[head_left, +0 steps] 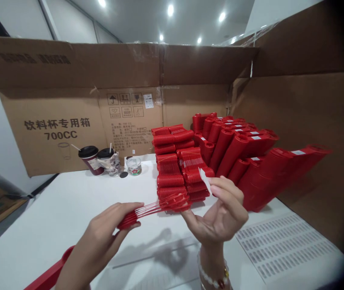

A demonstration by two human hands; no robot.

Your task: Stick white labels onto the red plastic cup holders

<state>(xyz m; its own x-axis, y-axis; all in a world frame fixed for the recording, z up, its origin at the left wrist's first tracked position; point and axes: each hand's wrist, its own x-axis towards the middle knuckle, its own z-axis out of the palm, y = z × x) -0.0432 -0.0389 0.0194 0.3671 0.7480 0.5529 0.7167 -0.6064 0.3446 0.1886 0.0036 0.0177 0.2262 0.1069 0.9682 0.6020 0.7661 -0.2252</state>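
Observation:
My left hand (105, 231) is closed around a thin stack of red plastic parts (156, 208), held level above the white table (54, 217). My right hand (220, 211) is raised palm-up beside the stack's far end, with thumb and fingers pinching a small white label (204, 179). Just behind the hands lie piles of the same red parts (178, 165), and longer rows of them (244, 153) lean against each other to the right, some bearing white labels on top.
Large cardboard boxes (69, 117) wall in the back and right side. Two dark-lidded drink cups (91, 160) and a small clear tub (134, 166) stand at the back. A sheet of white labels (283, 243) lies at the right front. A red piece (49, 276) lies at the near edge.

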